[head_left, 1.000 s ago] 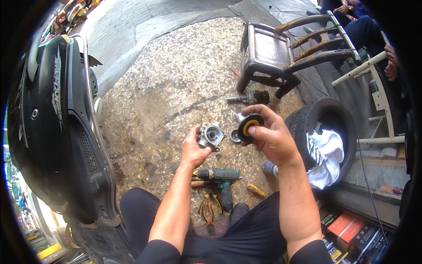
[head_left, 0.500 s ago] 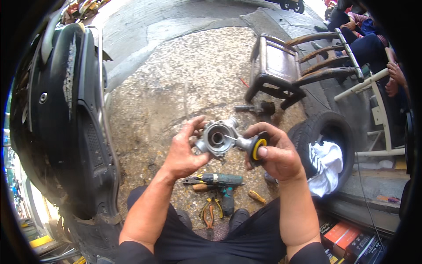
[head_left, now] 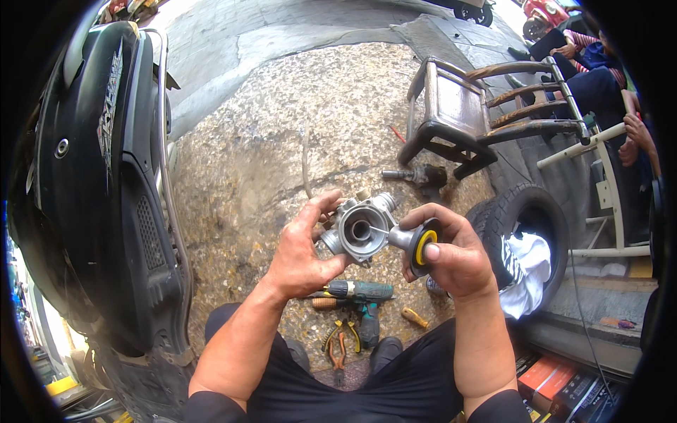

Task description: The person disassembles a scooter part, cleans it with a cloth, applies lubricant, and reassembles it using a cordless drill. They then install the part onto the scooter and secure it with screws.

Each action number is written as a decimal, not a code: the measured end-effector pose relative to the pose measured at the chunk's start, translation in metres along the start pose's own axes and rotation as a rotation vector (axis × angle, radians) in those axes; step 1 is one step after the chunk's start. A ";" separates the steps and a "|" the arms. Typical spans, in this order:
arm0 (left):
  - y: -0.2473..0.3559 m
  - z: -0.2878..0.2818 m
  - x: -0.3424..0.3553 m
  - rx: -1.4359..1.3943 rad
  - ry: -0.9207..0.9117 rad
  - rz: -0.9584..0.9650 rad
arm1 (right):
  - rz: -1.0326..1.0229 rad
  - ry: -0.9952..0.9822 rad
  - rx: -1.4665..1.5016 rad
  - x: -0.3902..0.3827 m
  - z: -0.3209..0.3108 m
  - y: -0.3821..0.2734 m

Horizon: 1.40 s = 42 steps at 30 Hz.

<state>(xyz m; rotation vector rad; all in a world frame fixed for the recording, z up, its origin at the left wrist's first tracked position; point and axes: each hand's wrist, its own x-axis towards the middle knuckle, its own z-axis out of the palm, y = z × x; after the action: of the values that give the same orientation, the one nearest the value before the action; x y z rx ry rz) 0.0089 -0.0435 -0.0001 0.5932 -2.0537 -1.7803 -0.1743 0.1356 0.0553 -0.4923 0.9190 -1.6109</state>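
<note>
My left hand is closed around the side of a silver metal carburetor, whose round open bore faces up toward me. In my right hand a carburetor slide is gripped between thumb and fingers. It has a silver barrel, a black rubber diaphragm and a yellow ring, and a thin needle extends from the barrel toward the carburetor's opening. The slide lies outside the bore, just right of it. Below the hands, a teal and black cordless drill rests on the ground.
Pliers and a yellow-handled screwdriver lie near my feet. A black power tool lies beyond my hands, beside a wooden chair. To the right is a tyre holding white cloth; a black scooter stands left.
Both hands, with the carburetor and the slide, sit slightly farther right and lower in the picture. The carburetor has turned a little. Both grips remain the same.
</note>
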 end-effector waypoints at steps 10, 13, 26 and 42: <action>0.004 0.001 -0.003 -0.041 0.118 -0.031 | 0.002 -0.021 0.031 0.006 0.001 0.003; 0.005 0.007 -0.004 -0.003 0.175 0.006 | -0.018 0.002 0.043 0.008 0.006 0.009; 0.001 0.013 -0.010 0.336 0.296 0.252 | 0.030 0.182 0.015 0.018 0.029 0.026; -0.004 0.010 -0.008 0.502 0.355 0.395 | 0.162 0.432 0.105 0.017 0.058 0.044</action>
<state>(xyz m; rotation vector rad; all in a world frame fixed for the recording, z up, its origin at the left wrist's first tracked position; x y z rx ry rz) 0.0112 -0.0314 -0.0058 0.5378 -2.1686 -0.8720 -0.1081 0.1005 0.0533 0.0097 1.1528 -1.6344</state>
